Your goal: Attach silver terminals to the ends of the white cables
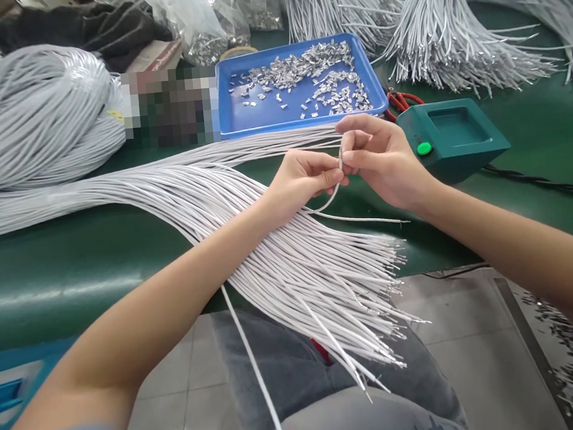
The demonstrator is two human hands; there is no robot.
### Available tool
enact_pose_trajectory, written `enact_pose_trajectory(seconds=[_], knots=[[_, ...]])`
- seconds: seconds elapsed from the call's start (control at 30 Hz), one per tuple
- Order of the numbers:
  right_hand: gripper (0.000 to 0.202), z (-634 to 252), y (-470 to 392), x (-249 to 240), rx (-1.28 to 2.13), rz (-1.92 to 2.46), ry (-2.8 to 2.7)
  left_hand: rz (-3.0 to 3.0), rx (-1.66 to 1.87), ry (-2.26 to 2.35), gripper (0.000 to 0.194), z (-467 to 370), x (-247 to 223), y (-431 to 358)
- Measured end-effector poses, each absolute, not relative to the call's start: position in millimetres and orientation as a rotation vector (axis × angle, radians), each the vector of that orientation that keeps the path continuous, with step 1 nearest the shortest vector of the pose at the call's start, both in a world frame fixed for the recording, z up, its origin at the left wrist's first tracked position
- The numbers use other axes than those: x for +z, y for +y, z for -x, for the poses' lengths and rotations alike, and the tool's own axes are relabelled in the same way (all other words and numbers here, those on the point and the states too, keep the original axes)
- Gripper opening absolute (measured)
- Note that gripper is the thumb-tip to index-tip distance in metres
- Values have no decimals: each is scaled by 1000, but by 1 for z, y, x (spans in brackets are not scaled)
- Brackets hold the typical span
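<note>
A: Starting at the left hand (303,177): gripping something?
B: Yes, closed on a thin white wire (335,194), between thumb and forefinger, just below its upper end.
A: And at the right hand (386,161)?
B: Pinching too, at that same upper end, with thumb and forefinger together. Cannot tell whether covered by any small fitting there: too tiny, and half hidden by fingers.
A: Nearer to which hand?
B: To neither by much. Caught between the two sets of fingertips: rightward from the left hand, leftward from the right hand.
A: Running which way?
B: Close to upright at the fingertips, then curving down and back to the left, below the left hand's fingers, toward the bundle of white wires (290,261).
A: Spread how?
B: Beneath the left forearm (196,270), fanning to the lower right, partly over the near edge of the green table (30,271).
A: Just beyond the hands?
B: See a blue tray (238,117), with small metal pieces (284,73) scattered in it.
A: To the right?
B: Note a green device (454,153) with a bright green button (424,149), near the right hand, farther from the left.
A: Farther out?
B: Look left for a large coil of grey wires (32,117), upper right for a loose grey bundle (467,45).
</note>
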State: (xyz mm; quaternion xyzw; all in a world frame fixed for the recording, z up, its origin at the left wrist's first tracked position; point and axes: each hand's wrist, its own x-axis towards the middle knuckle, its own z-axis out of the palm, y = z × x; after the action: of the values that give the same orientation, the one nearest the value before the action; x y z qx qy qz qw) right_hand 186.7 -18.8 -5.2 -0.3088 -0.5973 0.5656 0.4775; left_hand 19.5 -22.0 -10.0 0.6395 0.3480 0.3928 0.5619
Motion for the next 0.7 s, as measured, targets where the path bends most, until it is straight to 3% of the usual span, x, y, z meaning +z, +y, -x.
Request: enact_pose_trajectory(seconds=[0.13,0.4,0.7], knots=[[29,-186,-19,-6,1382,715,-1419,-1473,930,828,26,-20,-9,-22],[10,-186,-17,-10,943,844,-1518,-1422,965,848,17,-18,-9,-21],[18,-185,-21,-12,782,899,-1757,-1539,984,872,23,-19,-10,-20]])
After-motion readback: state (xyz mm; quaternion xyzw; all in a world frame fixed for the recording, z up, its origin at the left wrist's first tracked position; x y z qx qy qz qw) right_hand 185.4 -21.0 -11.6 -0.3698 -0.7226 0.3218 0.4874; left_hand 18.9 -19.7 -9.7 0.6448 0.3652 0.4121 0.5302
